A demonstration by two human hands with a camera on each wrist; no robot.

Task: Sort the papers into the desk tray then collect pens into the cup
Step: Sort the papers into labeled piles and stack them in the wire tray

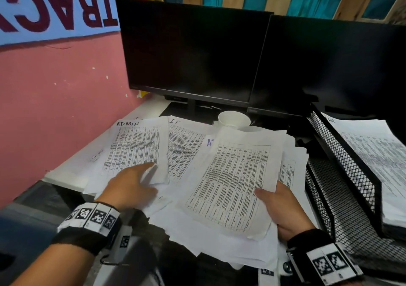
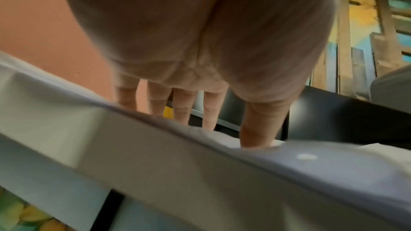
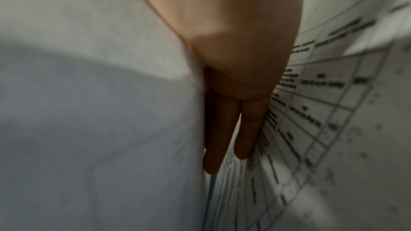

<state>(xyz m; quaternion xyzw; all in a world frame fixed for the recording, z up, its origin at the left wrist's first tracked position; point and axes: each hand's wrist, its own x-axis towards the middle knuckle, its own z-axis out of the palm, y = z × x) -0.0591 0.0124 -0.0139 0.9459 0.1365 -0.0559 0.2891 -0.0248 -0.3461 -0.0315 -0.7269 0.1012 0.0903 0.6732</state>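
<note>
Paper-sorting step being worked: printed sheet (image 1: 232,187) being pinched by right hand (image 1: 283,211); left hand (image 1: 129,184) flat, fingers straight, being pressed on ADMIN sheet (image 1: 136,149); transfer to mesh tray (image 1: 342,154) judged next, pens not yet being collected

- White printed paper sheets (image 1: 230,176), matt and slightly crumpled.
- Black wire-mesh metal desk tray (image 1: 342,160) at 3 o'clock.
- Smooth white cup (image 1: 234,118) at 12 o'clock.
- Glossy black monitor screens (image 1: 189,53).
</note>
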